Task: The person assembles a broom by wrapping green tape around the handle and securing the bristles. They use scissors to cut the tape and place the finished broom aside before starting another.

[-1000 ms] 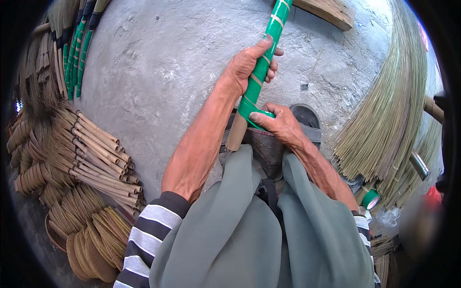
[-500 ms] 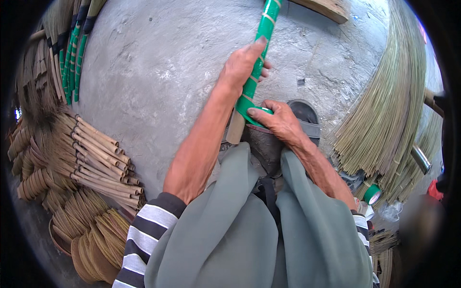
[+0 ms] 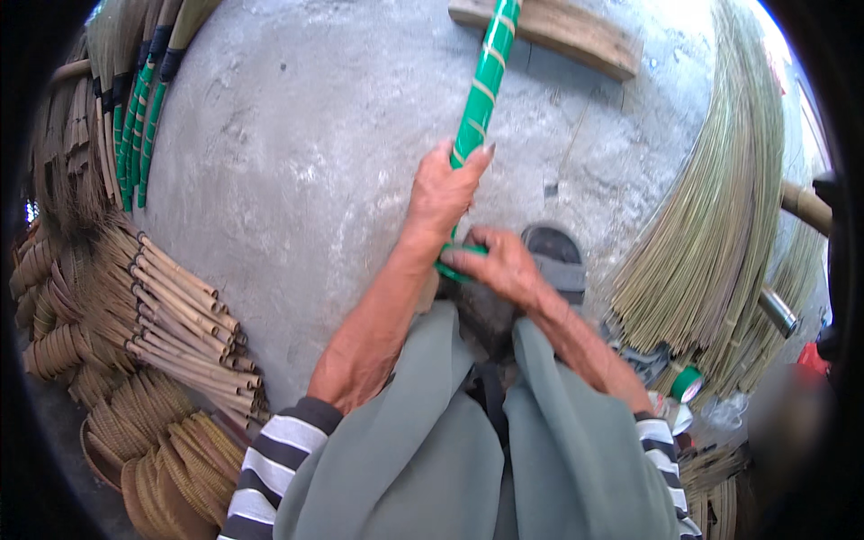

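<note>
A long handle [image 3: 482,94] wrapped in glossy green tape, with pale bands showing in a spiral, slants up and away from my lap past the top of the picture. My left hand [image 3: 439,196] is closed round its lower part, thumb along the near side. Just below and to the right, my right hand [image 3: 504,263] grips a roll of green tape [image 3: 454,272] close to the handle's near end. Fingers cover most of that roll. The handle's near end is largely hidden behind my hands.
On the left lie a bundle of bamboo sticks [image 3: 184,297] and coiled woven strips [image 3: 171,468]; green-handled brooms [image 3: 144,126] stand beyond. A wooden block [image 3: 567,36] lies ahead. To the right are a big sheaf of straw [image 3: 711,225] and another green tape roll [image 3: 687,384].
My left hand has shifted down the handle, nearer to my right hand. The right hand and tape roll have turned slightly at the near end. More of the wooden block shows.
</note>
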### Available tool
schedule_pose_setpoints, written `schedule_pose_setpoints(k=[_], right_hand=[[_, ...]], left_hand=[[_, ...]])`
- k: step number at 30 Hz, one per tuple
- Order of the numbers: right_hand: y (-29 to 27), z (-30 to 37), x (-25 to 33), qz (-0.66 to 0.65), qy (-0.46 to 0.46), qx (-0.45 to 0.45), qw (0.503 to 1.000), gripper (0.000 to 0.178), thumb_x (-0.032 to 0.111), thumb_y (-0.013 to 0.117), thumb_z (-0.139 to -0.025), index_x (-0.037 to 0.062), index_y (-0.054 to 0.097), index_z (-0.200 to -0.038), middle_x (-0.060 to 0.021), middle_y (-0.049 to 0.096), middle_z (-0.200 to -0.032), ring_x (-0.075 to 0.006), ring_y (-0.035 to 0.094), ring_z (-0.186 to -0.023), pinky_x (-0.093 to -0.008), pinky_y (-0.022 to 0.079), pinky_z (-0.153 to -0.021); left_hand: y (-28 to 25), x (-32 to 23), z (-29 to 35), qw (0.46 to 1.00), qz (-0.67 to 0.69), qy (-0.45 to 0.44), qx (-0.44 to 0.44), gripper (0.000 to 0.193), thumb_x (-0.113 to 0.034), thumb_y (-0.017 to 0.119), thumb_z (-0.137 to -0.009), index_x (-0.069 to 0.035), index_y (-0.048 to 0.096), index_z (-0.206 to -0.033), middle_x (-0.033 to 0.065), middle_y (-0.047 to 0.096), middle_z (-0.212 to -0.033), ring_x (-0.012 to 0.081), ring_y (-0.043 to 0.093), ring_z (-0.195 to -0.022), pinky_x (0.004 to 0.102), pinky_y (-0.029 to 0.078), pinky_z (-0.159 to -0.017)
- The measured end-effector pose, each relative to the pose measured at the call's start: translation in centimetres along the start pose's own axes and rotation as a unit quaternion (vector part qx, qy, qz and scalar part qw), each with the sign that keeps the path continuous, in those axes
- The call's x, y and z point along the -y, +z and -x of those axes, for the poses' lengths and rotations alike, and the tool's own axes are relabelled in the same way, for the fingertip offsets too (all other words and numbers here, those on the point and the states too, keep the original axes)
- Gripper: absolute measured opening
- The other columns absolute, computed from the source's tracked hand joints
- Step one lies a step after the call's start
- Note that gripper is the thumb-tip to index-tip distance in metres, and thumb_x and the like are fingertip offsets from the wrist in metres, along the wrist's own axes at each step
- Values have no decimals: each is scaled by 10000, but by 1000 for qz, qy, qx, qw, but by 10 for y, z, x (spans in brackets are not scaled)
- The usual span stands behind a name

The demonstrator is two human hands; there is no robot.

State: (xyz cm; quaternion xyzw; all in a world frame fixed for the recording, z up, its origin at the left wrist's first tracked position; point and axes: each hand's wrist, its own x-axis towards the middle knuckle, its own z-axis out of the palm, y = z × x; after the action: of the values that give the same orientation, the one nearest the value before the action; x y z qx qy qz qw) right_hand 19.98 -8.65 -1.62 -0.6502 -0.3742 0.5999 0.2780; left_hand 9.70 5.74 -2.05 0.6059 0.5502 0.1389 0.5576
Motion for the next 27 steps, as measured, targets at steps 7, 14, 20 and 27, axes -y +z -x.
schedule_pose_setpoints(k=[7, 14, 20, 27], right_hand=[[-7, 7, 4, 18, 40, 27, 999, 549, 533, 844, -875, 13, 685, -795, -66, 550, -648, -134, 557, -711, -370, 480, -681], [-5, 11, -2, -66, 61, 75, 993, 536, 531, 834, -885, 11, 708, -851, -75, 643, -722, -138, 599, -728, -360, 500, -707], [-39, 2, -3, -10, 26, 68, 997, 420, 427, 820, -920, 19, 727, -946, -72, 680, -806, -156, 637, -819, -366, 530, -755], [-224, -116, 57, 439, -161, -339, 816, 632, 513, 786, -908, 84, 657, -1354, -167, 673, -1377, -334, 597, -1333, -528, 482, -1107]], left_hand=[[-9, -7, -3, 941, 275, -144, 136, 586, -600, 766, -961, -49, 674, -1135, -2, 622, -752, 89, 565, -556, 269, 463, -508], [-6, -1, 23, 940, 299, -116, 112, 423, -409, 875, -913, -89, 608, -986, 9, 614, -727, 89, 550, -532, 281, 443, -481], [-15, -20, 15, 917, 319, -183, 155, 412, -366, 883, -920, -75, 602, -992, 4, 598, -698, 92, 566, -523, 259, 469, -468], [-20, -37, 26, 950, 239, -160, 125, 405, -326, 884, -901, -52, 600, -990, 11, 600, -700, 98, 587, -528, 271, 495, -481]])
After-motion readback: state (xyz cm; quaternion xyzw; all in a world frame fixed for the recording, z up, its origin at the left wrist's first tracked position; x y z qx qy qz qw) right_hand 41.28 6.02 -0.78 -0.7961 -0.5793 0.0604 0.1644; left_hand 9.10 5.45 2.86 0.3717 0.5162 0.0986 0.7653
